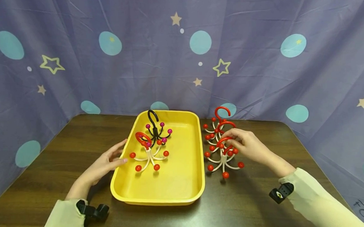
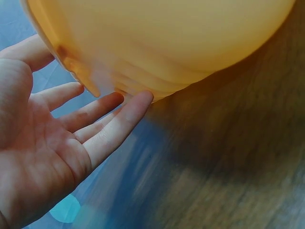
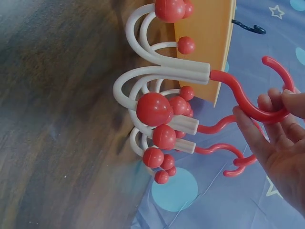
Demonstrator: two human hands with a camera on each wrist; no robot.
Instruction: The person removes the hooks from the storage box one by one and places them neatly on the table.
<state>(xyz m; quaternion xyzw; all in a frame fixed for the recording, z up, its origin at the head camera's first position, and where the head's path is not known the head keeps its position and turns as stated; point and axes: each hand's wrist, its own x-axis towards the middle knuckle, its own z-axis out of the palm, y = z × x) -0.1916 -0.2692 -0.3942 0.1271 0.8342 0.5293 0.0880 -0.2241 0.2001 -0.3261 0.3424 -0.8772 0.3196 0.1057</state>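
My left hand (image 1: pixel 106 161) rests at the left side of a yellow plastic tray (image 1: pixel 180 176), thumb by the rim and straight fingers (image 2: pixel 119 129) along the outer wall. Inside the tray stand a black multi-arm hanger (image 1: pixel 155 133) with magenta balls and a white hanger (image 1: pixel 149 155) with red balls and a red hook. Right of the tray, my right hand (image 1: pixel 251 145) pinches the red hook (image 3: pixel 248 106) of the nearest white multi-arm hanger (image 1: pixel 224 160). Its balls are at or close to the table surface; whether they touch it I cannot tell.
Two similar red-and-white hangers stand close behind the held one, their hooks (image 1: pixel 222 109) partly overlapping in view. All this is on a dark wooden table (image 1: pixel 244 205). A purple curtain (image 1: pixel 156 77) with stars and dots hangs behind it.
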